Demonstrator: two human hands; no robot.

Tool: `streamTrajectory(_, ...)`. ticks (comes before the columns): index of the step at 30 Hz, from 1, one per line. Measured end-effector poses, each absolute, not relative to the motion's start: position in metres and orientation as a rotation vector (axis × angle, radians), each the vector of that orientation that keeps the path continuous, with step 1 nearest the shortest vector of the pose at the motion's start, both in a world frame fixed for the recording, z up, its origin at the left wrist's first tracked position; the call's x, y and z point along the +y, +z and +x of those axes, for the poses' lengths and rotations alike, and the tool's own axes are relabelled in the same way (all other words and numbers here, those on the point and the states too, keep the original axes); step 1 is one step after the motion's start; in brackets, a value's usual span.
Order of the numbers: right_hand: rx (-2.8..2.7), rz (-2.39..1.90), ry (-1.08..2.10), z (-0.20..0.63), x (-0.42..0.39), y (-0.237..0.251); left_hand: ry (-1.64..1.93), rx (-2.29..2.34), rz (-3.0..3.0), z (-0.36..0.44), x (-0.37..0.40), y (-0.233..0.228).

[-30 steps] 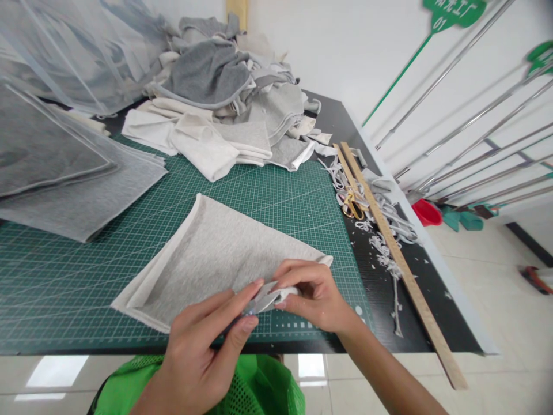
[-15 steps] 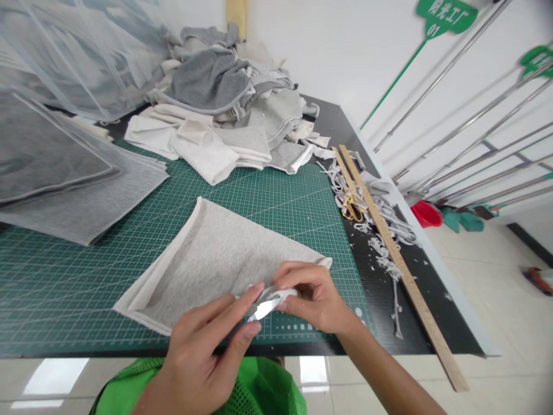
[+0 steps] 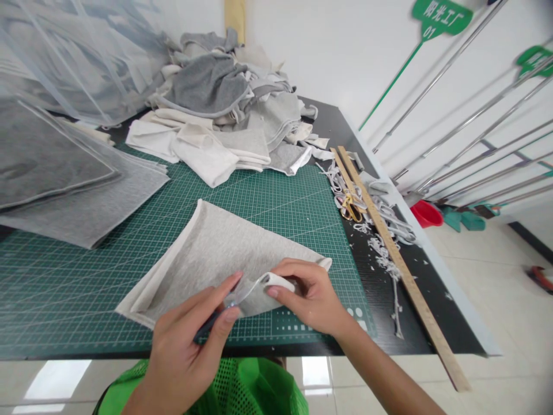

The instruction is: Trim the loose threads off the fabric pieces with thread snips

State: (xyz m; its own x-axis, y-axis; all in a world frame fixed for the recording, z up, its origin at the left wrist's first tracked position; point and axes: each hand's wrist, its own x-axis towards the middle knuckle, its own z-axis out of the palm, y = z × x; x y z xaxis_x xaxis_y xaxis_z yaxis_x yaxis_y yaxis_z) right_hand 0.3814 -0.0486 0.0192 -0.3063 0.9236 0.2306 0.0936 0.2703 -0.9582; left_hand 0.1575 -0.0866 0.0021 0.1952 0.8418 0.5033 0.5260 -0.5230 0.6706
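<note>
A folded piece of light grey fabric (image 3: 224, 239) with pale edges lies on the green cutting mat (image 3: 289, 199), its near right edge lifted in a curled fold. My right hand (image 3: 309, 294) is closed on that fold, thumb in front and fingers behind. My left hand (image 3: 194, 334) grips small dark blue-handled thread snips (image 3: 208, 324) between thumb and fingers. Their tip is at the fabric's raised edge, just left of my right hand. The left fingers hide much of the tool, so its exact shape is hard to make out.
Grey fabric sheets (image 3: 56, 173) are stacked at the left. A heap of grey and white cloth (image 3: 211, 86) stands at the back. On the right lie a long wooden ruler (image 3: 389, 242), gold-handled scissors (image 3: 352, 210) and fabric scraps (image 3: 384, 256), near the table's edge.
My left hand has drawn back left and slightly down with the snips, away from my right hand. The bright blade seen earlier is now mostly hidden, and more of the curled edge shows.
</note>
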Motion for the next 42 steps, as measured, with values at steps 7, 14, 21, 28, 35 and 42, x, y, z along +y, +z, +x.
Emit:
streamTrajectory(7,-1.671,-1.033,0.811,0.379,-0.049,0.017,1.211,1.315,2.107,0.161,-0.080,-0.001)
streamTrajectory(14,-1.890,-0.999,0.261,0.381,-0.051,0.009,1.058,1.409,2.001,0.162,-0.070,-0.001)
streamTrajectory(21,-2.182,-0.892,0.066,0.385,-0.061,0.017,1.098,1.458,1.871,0.158,-0.068,-0.003)
streamTrajectory(28,-2.247,-1.032,0.220,0.377,-0.062,0.015,1.113,1.449,1.880,0.159,-0.067,-0.003)
streamTrajectory(35,-2.208,-1.103,0.395,0.369,-0.056,0.016,1.105,1.461,1.841,0.160,-0.067,-0.005)
streamTrajectory(42,-2.262,-1.173,0.470,0.360,-0.050,0.019,1.098,1.481,1.823,0.160,-0.068,-0.001)
